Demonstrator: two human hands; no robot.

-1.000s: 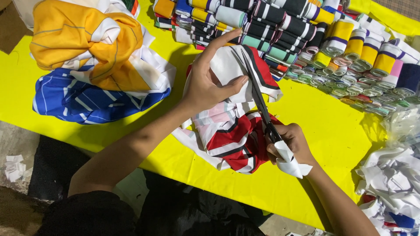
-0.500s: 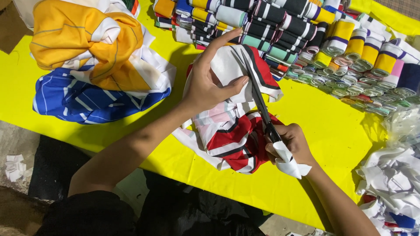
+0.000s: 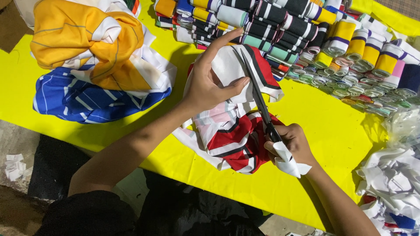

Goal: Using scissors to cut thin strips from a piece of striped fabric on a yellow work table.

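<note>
I see my right hand [image 3: 292, 142] clenched on the scissors [image 3: 258, 98]; blades run up and away into the white fabric piece [image 3: 227, 70]; my left hand [image 3: 208, 81] pinches it, nearer.

Rows of rolled striped fabric [image 3: 306, 30] are blocking the far side of the desk [image 3: 332, 131], just beyond the hands. A heap of orange and blue cloth [image 3: 92, 61] is crowding the left. White scraps [image 3: 389, 179] are piling up at the near right. Bare yellow surface is lying open between the rolls and the scraps.
</note>
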